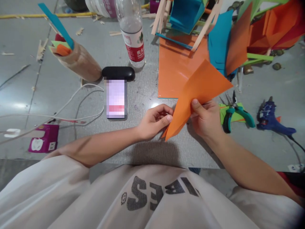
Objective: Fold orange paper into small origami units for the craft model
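A folded sheet of orange paper point(188, 95) is held between my two hands above the near part of the table. My left hand point(156, 121) pinches its lower left edge with thumb and fingers. My right hand point(206, 117) grips it from the right, the thumb on top and the other fingers behind. The paper is tilted, with its wide end pointing away to the upper right. Beneath and beyond it lies a flat orange sheet point(170, 74). A phone point(116, 98) with a lit screen rests left of my hands, touching a black case point(118, 73).
Pliers with teal handles point(230, 119) and a blue glue gun point(274, 119) lie at the right. A plastic bottle point(133, 41), a wooden stick frame point(207, 25) and folded coloured papers point(271, 28) stand at the back. A paper-filled holder point(83, 63), white cable point(71, 98) and purple box point(45, 138) are left.
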`<state>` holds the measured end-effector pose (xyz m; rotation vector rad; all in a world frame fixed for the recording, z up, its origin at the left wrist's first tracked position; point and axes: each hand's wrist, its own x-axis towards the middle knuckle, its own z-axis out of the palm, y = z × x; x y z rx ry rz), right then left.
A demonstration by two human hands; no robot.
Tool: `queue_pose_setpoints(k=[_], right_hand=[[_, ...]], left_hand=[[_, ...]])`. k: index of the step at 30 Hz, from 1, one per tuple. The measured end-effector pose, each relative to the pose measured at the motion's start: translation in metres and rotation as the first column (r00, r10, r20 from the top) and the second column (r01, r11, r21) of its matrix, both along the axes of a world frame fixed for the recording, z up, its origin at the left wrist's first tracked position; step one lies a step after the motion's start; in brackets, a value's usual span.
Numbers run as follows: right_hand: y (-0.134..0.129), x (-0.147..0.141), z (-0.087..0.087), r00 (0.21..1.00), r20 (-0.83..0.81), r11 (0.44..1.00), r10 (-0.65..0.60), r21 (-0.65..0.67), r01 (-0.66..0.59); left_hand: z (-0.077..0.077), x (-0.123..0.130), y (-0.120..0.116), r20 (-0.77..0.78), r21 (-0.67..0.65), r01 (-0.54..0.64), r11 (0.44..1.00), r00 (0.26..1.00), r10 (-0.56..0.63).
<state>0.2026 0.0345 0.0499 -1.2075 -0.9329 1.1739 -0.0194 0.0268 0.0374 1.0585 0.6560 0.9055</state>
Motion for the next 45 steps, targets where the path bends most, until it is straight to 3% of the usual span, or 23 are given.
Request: queue_pose_setpoints(k=[6, 12, 18, 24, 31, 34, 38, 40, 45], right_hand=[[-0.002, 0.0, -0.011, 0.994, -0.107, 0.998, -0.017, 0.06, 0.024], [-0.004, -0.003, -0.01, 0.991, -0.136, 0.995, 0.001, 0.094, 0.012], [-0.008, 0.002, -0.018, 0.994, 0.032, 0.981, -0.101, 0.172, 0.094], [-0.011, 0.003, -0.015, 0.944, 0.242, 0.95, -0.225, 0.269, 0.158], [-0.009, -0.001, -0.017, 0.91, 0.278, 0.926, -0.308, 0.306, 0.22], [-0.009, -0.002, -0.019, 0.904, 0.26, 0.914, -0.339, 0.318, 0.251], [-0.007, -0.002, -0.019, 0.905, 0.209, 0.903, -0.371, 0.309, 0.299], [-0.006, 0.0, -0.019, 0.905, 0.17, 0.889, -0.391, 0.324, 0.324], [-0.002, 0.001, -0.021, 0.91, 0.1, 0.876, -0.401, 0.333, 0.349]], left_hand=[[-0.005, 0.0, 0.003, 0.05, -0.013, 0.035, 0.999, 0.998, -0.034], [-0.001, 0.0, 0.004, 0.069, -0.053, 0.067, 0.996, 0.996, -0.063], [-0.002, 0.0, 0.004, 0.066, -0.113, 0.079, 0.99, 0.995, -0.072], [-0.003, -0.001, 0.002, -0.008, -0.146, 0.118, 0.982, 0.993, -0.12], [0.0, -0.001, -0.003, -0.228, 0.067, 0.186, 0.98, 0.959, -0.166], [0.002, -0.002, -0.005, -0.302, 0.054, 0.193, 0.98, 0.938, -0.168], [-0.001, -0.003, -0.008, -0.269, -0.028, 0.177, 0.984, 0.947, -0.178], [-0.003, -0.004, -0.01, -0.299, 0.001, 0.142, 0.99, 0.945, -0.135], [-0.012, -0.006, -0.013, -0.358, 0.212, 0.101, 0.972, 0.934, -0.019]])
